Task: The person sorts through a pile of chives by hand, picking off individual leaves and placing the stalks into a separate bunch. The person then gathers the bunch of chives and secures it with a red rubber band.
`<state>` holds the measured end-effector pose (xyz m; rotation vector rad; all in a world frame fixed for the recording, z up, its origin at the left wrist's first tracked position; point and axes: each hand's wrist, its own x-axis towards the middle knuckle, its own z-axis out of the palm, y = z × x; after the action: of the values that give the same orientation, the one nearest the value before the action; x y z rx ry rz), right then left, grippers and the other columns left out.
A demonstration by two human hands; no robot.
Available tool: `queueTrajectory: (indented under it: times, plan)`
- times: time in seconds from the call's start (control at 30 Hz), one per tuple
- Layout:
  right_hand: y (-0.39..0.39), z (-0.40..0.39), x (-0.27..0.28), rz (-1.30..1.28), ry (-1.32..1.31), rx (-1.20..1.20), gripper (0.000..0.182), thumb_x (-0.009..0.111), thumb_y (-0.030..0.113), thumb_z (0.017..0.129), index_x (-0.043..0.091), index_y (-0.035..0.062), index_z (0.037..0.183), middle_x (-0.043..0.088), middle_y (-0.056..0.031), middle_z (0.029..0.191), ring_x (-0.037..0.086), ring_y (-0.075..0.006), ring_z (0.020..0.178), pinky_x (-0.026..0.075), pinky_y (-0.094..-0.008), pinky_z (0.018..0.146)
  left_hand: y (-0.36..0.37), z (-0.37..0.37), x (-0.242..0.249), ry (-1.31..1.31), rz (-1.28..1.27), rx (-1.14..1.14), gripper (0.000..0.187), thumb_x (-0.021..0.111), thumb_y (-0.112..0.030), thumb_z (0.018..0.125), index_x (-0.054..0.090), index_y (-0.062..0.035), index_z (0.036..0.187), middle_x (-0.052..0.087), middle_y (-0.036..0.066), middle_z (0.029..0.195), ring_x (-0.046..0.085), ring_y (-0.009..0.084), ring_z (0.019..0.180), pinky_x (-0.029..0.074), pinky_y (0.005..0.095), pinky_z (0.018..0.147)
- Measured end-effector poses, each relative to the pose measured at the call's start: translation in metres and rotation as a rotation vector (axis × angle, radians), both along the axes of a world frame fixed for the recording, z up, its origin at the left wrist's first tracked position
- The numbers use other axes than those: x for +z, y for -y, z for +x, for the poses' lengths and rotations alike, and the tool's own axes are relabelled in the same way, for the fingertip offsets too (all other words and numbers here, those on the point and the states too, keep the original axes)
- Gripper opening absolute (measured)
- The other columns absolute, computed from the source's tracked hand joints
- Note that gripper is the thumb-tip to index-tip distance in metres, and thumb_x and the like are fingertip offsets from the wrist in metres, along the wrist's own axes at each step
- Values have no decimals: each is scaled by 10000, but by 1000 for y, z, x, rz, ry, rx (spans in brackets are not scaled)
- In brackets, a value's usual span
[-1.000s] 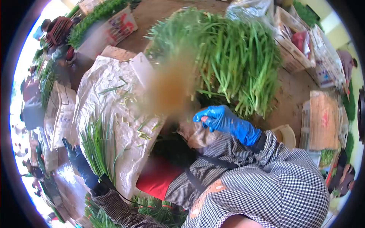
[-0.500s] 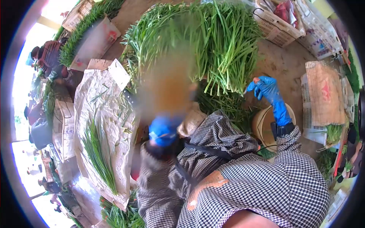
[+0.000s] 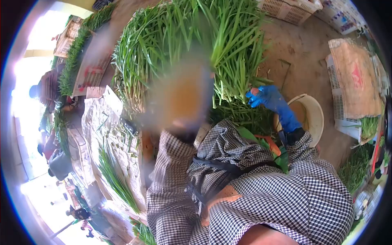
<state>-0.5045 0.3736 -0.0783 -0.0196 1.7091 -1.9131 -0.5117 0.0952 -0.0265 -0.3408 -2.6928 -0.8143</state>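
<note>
A large pile of garlic chives [image 3: 159, 45] lies in front of me, pale cut stem ends toward my lap. My right hand [image 3: 267, 99], in a blue glove with one bare fingertip, is at the right edge of the pile's stem ends. Its fingers are curled in, and I cannot tell what is between them. My left hand [image 3: 206, 102] reaches up to the pile's lower middle. A brown smear on the lens hides its fingers; only a strip of blue glove shows. Loose green leaves [image 3: 241, 114] lie below the stem ends.
A white bucket [image 3: 316, 122] stands beside my right forearm. On the left, a pale sheet [image 3: 92, 118] carries a small bunch of chives [image 3: 116, 177]. Crates [image 3: 286, 10] stand at the back right, a cardboard-covered one [image 3: 353, 77] at right. A person [image 3: 49, 87] is far left.
My left hand has moved up and forward toward the pile. My right hand has shifted left and slightly down. The view has tilted, showing more of the bucket.
</note>
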Motion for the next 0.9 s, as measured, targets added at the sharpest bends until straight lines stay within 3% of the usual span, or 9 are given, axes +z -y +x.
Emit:
queueTrajectory:
  times: [0.1,0.17,0.27,0.4,0.43,0.5,0.63,0.77,0.9]
  plan:
    - [9,-2,12,159,-41,56,470,598,390,870,635,-77,898,665,-111,726,628,-155,647,498,-290,575,-1,24,32,-84,16,-19,329,601,-160,845,556,-60,1156,632,150,858,636,297,755,521,367,652]
    - [18,-4,10,295,-27,8,509,590,450,858,648,-56,860,631,-61,651,585,-122,616,468,-290,575,10,32,25,-200,-196,39,291,597,-160,852,578,-49,1121,639,157,866,639,302,748,526,354,651]
    - [34,-6,-11,319,-318,1,504,605,471,842,657,-30,829,588,-27,602,523,-97,585,433,-284,560,-8,50,-7,-28,-179,85,355,570,-156,855,525,-9,1175,630,165,843,628,318,685,515,374,582]
    - [54,-5,0,258,-315,-88,501,634,487,815,661,-13,810,558,-13,591,473,-88,564,405,-274,540,-65,60,-18,148,-176,163,538,519,-232,859,376,93,1262,585,156,744,584,316,574,472,394,485]
    - [53,-6,18,282,-240,-35,493,656,484,797,665,-9,818,574,-14,601,495,-87,578,413,-264,549,-76,59,-20,129,-252,200,556,560,-178,811,397,132,1243,556,103,719,570,231,568,460,338,471]
    - [53,-11,29,311,-173,21,486,678,480,780,668,-4,825,590,-16,610,517,-85,592,421,-255,558,-88,58,-20,139,-110,196,538,569,-146,817,376,76,1268,570,159,744,586,311,609,471,385,504]
    - [58,-24,37,278,-93,78,483,718,465,743,672,-6,841,641,-53,661,589,-109,605,466,-265,565,-97,56,-31,-22,26,-5,571,618,-85,772,388,34,1281,570,168,757,593,321,650,482,388,545]
    - [65,-35,17,362,-177,9,449,754,402,721,668,-21,843,652,-85,674,612,-137,563,493,-297,540,-102,74,16,353,213,39,478,650,-108,771,495,-16,1215,588,154,803,601,320,687,498,386,608]
    - [58,-37,22,206,-113,45,309,737,245,760,652,-43,834,647,-99,661,619,-154,556,494,-314,528,-58,72,49,-34,360,53,479,713,-50,739,538,-59,1185,565,74,791,583,189,671,487,295,621]
